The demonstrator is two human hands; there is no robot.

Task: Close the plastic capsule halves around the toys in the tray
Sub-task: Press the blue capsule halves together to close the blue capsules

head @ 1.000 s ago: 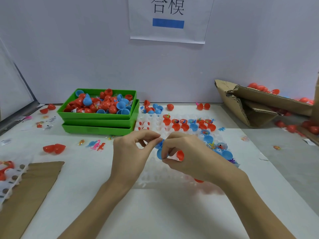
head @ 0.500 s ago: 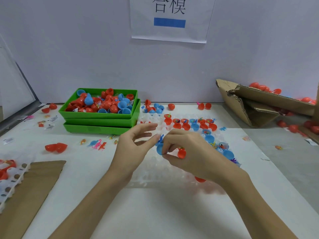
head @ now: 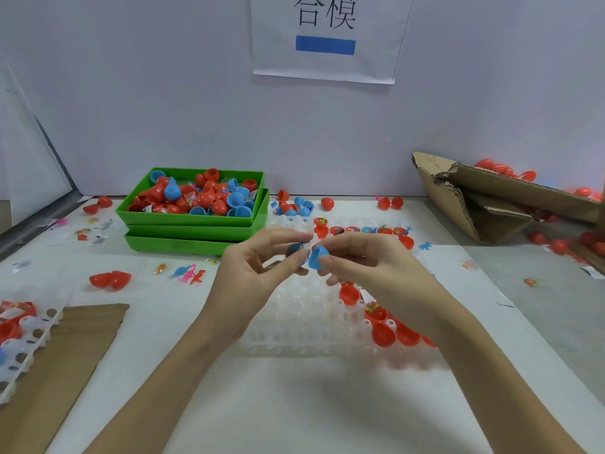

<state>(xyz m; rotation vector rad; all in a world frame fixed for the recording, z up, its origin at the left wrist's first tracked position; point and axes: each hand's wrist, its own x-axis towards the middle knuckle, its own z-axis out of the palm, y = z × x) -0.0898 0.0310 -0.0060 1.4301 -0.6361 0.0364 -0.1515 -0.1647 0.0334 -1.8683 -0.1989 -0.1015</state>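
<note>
Capsule half (head: 317, 257), blue, pinched by right-hand fingers (head: 327, 264); left fingers (head: 299, 257) touch it.

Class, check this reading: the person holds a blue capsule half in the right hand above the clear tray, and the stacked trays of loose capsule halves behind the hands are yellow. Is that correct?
Not quite. In the head view the stacked trays are green, not yellow. The rest stands: the right hand holds a blue capsule half above the clear tray.
</note>
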